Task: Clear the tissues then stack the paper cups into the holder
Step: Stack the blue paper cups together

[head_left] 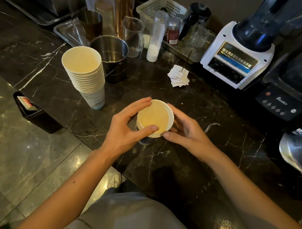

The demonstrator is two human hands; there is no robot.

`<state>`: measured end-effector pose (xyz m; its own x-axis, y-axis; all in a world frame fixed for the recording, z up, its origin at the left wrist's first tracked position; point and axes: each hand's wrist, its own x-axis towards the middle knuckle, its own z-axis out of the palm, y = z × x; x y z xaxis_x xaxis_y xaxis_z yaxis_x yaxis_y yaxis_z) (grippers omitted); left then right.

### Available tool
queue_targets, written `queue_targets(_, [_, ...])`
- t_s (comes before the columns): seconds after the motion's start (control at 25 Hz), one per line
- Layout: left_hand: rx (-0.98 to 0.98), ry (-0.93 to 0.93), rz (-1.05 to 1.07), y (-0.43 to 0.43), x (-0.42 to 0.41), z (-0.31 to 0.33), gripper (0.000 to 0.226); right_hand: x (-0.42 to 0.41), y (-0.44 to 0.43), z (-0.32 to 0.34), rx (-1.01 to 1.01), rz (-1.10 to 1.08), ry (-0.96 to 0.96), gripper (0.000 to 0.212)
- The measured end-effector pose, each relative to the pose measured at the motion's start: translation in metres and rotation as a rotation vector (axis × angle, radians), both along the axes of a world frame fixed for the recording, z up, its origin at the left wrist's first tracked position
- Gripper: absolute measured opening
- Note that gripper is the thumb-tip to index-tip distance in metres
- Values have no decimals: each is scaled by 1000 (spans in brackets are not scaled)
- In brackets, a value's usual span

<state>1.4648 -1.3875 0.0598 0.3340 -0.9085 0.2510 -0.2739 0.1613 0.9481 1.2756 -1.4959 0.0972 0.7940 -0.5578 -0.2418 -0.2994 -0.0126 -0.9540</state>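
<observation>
- Far left of the short cup stack, below the counter edge: a dark bin on the floor with some wrapper inside; whether it holds tissues cannot be told.
- Up and to the left of the short cup stack: a tall cup stack, upright on the marble counter, tilted a little, just beside a steel pot and well apart from both hands.
- No cup holder recognisable anywhere; judged: loading not yet begun, with both stacks left to move.
- Left hand: half curled around the near-left side of the short cup stack, thumb over the rim, fingers on the far edge, gripping it.
- Short cup stack: a few nested paper cups, standing near the front edge of the counter, directly between the two hands.
- Right hand: cupped against the right side of the short cup stack, thumb at the lower rim, fingers partly hidden behind it; apparently steadying or squaring the cups.
- Up and to the right of the short cup stack: a small pile of white paper slips on a spike, more like receipts than tissues; judged: tissue clearing probably done, none plainly visible on the counter.
- Further right: blenders crowding the back wall.
- Open room: bare marble all around the short cup stack, widest to its right; counter edge close on the near-left, so little margin there.
</observation>
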Motion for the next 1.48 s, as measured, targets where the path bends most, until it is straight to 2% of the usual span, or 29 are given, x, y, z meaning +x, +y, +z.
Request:
queue_targets(0.32, [38, 0, -36, 2, 4, 4, 68, 1, 6, -26, 22, -58, 20, 65])
queue_targets(0.52, [126, 38, -42, 7, 0, 2, 68, 8, 13, -54, 5, -90, 55, 79])
queue_targets(0.68, [142, 68, 10, 10, -4, 1, 68, 22, 19, -71, -25, -212, 66, 77])
queue_targets(0.76, [155, 89, 104, 22, 2, -9, 60, 30, 23, -76, -34, -260, 77, 74])
queue_targets(0.96, [206, 116, 530, 56, 37, -29, 42, 41, 22, -80, -29, -313, 20, 79])
queue_targets(1.08, [239, 110, 633, 57, 61, -29, 60, 50, 22, -77, -17, -343, 23, 79])
queue_targets(1.16, [281, 116, 645, 51, 79, -30, 78, 59, 22, -75, -31, -354, 52, 74])
queue_targets(1.28, [362, 121, 620, 35, 98, -33, 99, 64, 23, -74, -50, -398, 65, 79])
queue_targets(1.36, [360, 123, 567, 24, 112, -36, 103, 67, 22, -76, -83, -456, 87, 86])
queue_targets(1.48, [325, 108, 489, 18, 127, -40, 100, 70, 29, -73, -95, -504, 85, 73])
